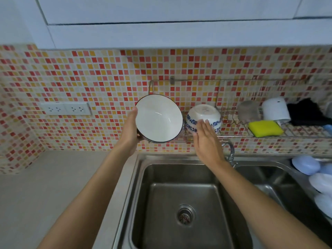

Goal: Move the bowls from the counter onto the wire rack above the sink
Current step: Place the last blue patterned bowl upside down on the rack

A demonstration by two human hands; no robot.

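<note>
My left hand [129, 130] grips a white bowl with a dark rim [159, 118], tilted so its inside faces me, at the left end of the wire rack [233, 135] on the tiled wall. A white bowl with a blue flower pattern [203, 114] rests upside down on the rack just right of it. My right hand [206, 139] is flat with fingers extended, its fingertips touching the front of the patterned bowl.
Further right the rack holds a grey cloth [248, 110], a white cup on its side [275, 109], a yellow sponge [265, 128] and a black cloth [307, 112]. Below are the steel sink [185, 203], the tap [230, 150] and pale blue dishes [318, 177] at right. A wall socket [65, 108] is at left.
</note>
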